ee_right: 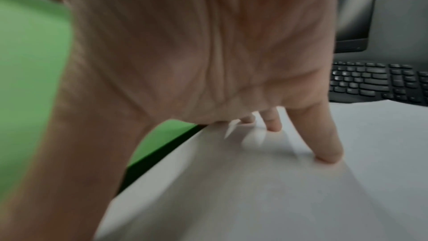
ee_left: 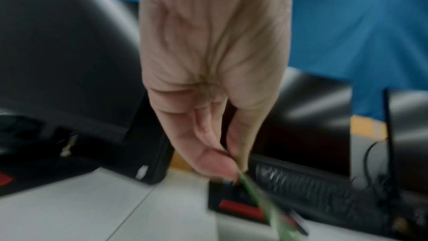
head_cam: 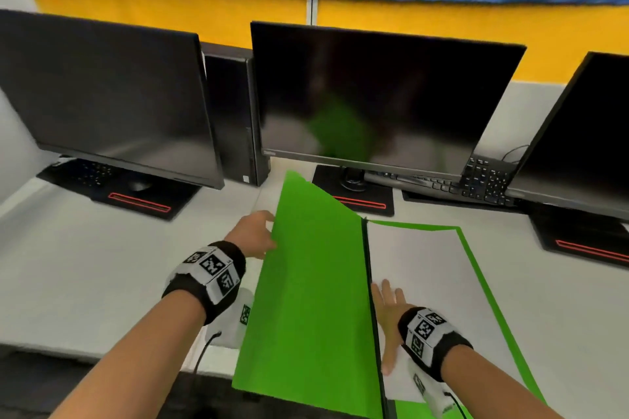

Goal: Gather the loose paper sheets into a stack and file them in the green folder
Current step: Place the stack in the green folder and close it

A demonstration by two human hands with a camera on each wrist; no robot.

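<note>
The left hand (head_cam: 256,234) pinches the folder (head_cam: 306,282) cover's edge, tilted up; the right hand (head_cam: 391,320), fingers straight, presses the sheets (head_cam: 429,269) inside, near the desk's (head_cam: 85,265) front edge.

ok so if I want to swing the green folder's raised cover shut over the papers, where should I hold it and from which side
Probably the cover's free left edge near the top corner, from the left, where the left hand already pinches it. The cover stands tilted on its spine, so that edge is farthest from the hinge and open to thumb and fingers. The right hand lies flat on the papers.
</note>
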